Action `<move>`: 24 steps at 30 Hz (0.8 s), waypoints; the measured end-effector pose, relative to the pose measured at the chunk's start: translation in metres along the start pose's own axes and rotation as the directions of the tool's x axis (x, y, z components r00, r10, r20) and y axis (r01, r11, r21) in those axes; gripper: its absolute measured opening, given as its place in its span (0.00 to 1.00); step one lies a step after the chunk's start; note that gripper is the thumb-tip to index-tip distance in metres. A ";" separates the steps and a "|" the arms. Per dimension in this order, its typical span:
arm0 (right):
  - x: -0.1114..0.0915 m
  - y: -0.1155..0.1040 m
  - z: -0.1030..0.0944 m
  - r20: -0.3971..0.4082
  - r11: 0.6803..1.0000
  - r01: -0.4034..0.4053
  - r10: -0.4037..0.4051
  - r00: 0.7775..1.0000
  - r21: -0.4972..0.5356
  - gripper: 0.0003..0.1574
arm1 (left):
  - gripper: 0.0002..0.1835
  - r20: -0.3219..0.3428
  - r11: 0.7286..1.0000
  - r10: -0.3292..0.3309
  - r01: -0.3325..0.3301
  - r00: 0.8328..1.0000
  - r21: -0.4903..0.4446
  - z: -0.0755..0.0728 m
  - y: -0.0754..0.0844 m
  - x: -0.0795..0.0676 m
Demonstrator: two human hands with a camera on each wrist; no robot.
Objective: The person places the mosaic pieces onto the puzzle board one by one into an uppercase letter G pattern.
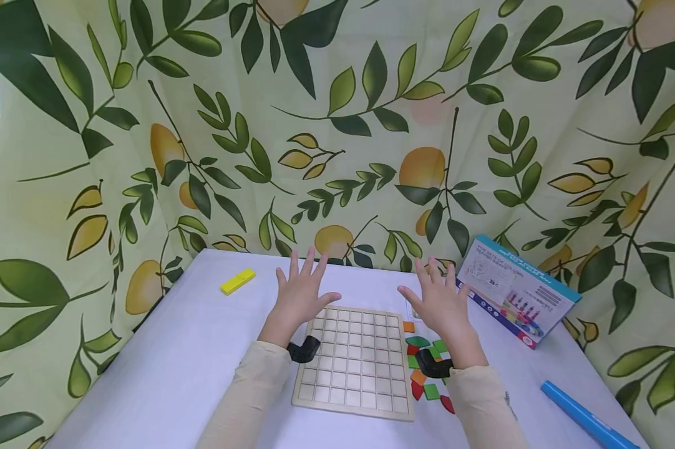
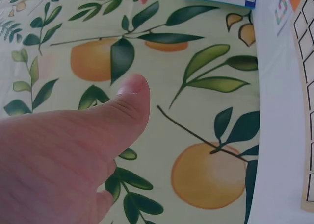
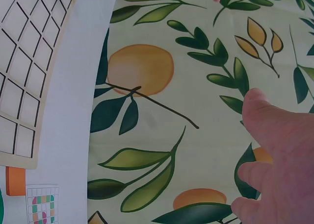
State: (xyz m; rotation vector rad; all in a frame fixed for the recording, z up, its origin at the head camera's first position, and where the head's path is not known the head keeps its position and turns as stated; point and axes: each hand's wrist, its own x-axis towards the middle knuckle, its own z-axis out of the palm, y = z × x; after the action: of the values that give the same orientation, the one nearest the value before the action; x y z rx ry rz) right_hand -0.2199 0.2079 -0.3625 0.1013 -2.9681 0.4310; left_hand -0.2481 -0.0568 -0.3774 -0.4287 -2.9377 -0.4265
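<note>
1. Toward the near right of the white-covered table [image 1: 174, 349]: a blue cylinder [image 1: 587, 415], lying aslant. Perhaps set aside to leave the middle free.
2. Between the sleeved forearms [image 1: 256, 380]: a wooden grid board [image 1: 360, 362], flat. Seemingly centred so both hands reach it equally.
3. Just right of the board: loose red, green and orange tiles [image 1: 418, 377], scattered. Likely laid there for easy picking.
4. By the board's far right corner: a small printed pattern card [image 3: 42, 204], flat. Probably placed for consulting.
5. Near the board's far corners: left hand [image 1: 301, 293] and right hand [image 1: 440, 305], both raised, fingers spread, gripping nothing. Perhaps held off so the board shows.
6. Farther left: a yellow block [image 1: 238, 282], purpose unclear. Farther right: a printed box [image 1: 517, 292], tilted; whether it leans on anything, cannot tell.
7. Behind everything: a fruit-and-leaf curtain [image 1: 337, 156], presumably a backdrop.
</note>
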 end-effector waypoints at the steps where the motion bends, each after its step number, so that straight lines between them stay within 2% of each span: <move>1: 0.000 0.000 0.000 -0.002 1.000 0.001 -0.001 1.000 0.002 0.50 | 0.47 0.001 1.000 0.000 0.000 1.000 0.004 0.000 0.000 0.000; 9: 0.001 0.002 0.001 -0.016 1.000 0.005 -0.005 1.000 0.003 0.50 | 0.49 0.042 1.000 -0.002 0.002 0.999 -0.018 -0.002 -0.005 -0.004; 17: 0.003 0.009 0.000 -0.012 1.000 -0.003 0.003 1.000 -0.004 0.49 | 0.53 0.115 0.996 -0.004 0.014 0.993 -0.083 0.000 -0.023 -0.009; 20: 0.002 0.011 0.001 -0.010 1.000 -0.007 0.007 1.000 -0.002 0.48 | 0.55 0.177 0.992 -0.013 0.034 0.984 -0.119 0.002 -0.031 -0.012; 24: -0.005 0.017 0.007 -0.023 1.000 -0.019 0.019 1.000 0.009 0.44 | 0.61 0.281 0.987 -0.031 0.073 0.959 -0.143 0.010 -0.041 -0.020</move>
State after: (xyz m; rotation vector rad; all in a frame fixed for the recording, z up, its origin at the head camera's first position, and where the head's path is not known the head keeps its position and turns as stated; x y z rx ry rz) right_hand -0.2174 0.2222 -0.3749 0.0686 -2.9473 0.4448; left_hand -0.2426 -0.0961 -0.4013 -0.4649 -3.2066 -0.6504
